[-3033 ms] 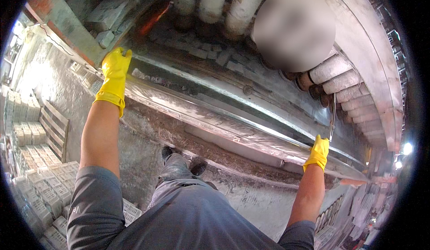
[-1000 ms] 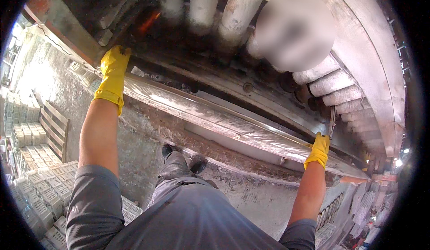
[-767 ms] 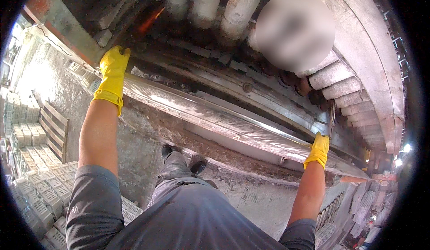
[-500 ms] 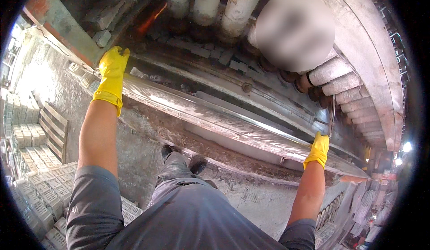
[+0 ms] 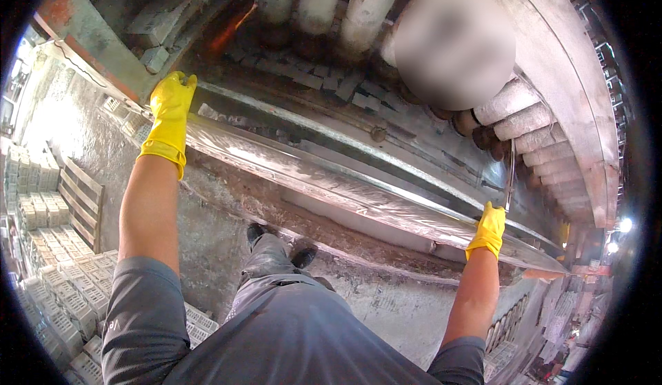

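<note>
Both my hands wear yellow rubber gloves and are set far apart along a long trough. A long, narrow pale strip runs slantwise between them, from the upper left down to the right. My left hand is closed at its left end, with the fingers curled. Farther right, my right hand is closed against the strip, its fingertips partly hidden. Below the strip, across a dark gap, lies a thick, shiny, smeared ledge, which both hands reach over.
Upright pale cylinders line the far side, and more rollers stand at right. Loose flat pieces lie in the trough. A rusty metal beam borders the left. Stacked pale blocks and a wooden pallet stand lower left.
The pale strip shows brighter and sits slightly farther from the ledge. My left hand has shifted a little left; my right hand has barely moved.
</note>
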Available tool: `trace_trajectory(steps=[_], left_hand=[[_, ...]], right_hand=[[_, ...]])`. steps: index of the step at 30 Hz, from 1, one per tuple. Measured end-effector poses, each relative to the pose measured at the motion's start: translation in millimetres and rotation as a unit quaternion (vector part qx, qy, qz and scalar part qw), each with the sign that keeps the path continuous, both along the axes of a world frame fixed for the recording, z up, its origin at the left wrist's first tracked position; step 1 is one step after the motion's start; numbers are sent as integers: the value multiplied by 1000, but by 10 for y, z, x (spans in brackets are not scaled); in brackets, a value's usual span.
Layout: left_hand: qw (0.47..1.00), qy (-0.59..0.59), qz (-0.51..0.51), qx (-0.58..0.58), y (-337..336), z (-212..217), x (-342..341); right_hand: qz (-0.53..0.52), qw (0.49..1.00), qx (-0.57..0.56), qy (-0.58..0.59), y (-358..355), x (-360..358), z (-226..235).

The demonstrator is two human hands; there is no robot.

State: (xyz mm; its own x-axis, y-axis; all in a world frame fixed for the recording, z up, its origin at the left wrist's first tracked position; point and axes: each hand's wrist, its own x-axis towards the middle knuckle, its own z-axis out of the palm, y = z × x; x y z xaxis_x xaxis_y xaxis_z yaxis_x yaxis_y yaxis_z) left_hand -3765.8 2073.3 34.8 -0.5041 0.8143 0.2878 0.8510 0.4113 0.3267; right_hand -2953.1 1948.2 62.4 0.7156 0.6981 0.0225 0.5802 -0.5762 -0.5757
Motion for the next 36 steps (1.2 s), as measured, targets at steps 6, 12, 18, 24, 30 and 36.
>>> trace_trajectory(steps=[6,12,18,24,30,36], left_hand=[[999,25,-2,26,21,-155,-85],[998,53,-8,22,-14,-108,-29],[998,53,-8,30,40,-228,-62],[999,31,-21,29,51,-226,-66],[999,15,-21,20,73,-190,-19],[999,12,-28,20,69,-201,-45]], right_hand=[[-16,999,2,45,-21,-144,132],[-24,998,10,49,-42,-192,122],[-22,999,20,37,-37,-160,119],[-32,999,-15,12,12,-193,143],[-49,997,-57,-33,79,21,14],[-55,998,-35,9,50,-164,148]])
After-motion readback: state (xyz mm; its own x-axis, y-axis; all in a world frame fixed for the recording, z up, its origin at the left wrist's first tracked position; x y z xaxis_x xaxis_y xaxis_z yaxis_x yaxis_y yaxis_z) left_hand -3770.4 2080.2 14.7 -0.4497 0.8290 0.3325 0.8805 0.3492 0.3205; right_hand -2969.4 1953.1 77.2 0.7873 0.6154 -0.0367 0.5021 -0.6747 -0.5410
